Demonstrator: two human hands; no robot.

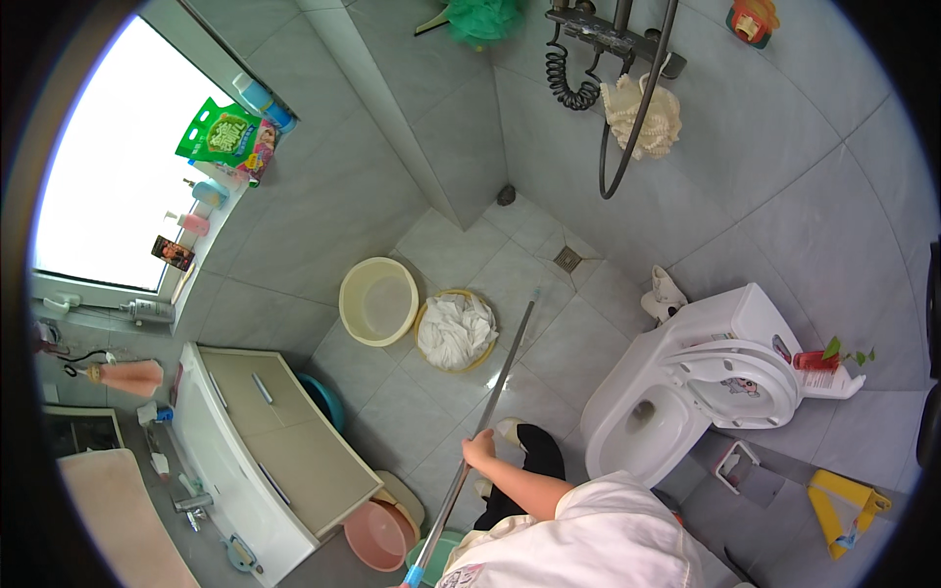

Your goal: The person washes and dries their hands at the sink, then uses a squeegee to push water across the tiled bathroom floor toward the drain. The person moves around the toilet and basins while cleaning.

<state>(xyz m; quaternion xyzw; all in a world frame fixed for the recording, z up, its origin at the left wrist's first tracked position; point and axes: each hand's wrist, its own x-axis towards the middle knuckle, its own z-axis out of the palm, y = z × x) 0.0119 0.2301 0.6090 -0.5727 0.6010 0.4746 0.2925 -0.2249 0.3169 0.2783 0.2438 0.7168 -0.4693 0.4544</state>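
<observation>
My right hand (479, 448) is closed around the shaft of a long metal pole (494, 403). The pole slants across the view, from a blue grip (414, 575) at the bottom edge to a pale bluish tip (536, 293) over the tiled floor. Only a sliver of my left hand (403, 585) shows beside the blue grip; the rest is cut off. Beyond the shaft, a yellow basin (420, 345) holds bunched white cloth (456, 331). A cream bucket (378, 301) stands to its left, with its inner bottom visible.
The white toilet (617, 426) stands at right with its lid raised. At left is a vanity cabinet (294, 434) with a white sink top (242, 485). A pink basin (378, 536) and a green basin (441, 555) sit near my feet. A floor drain (567, 259) lies near the far corner.
</observation>
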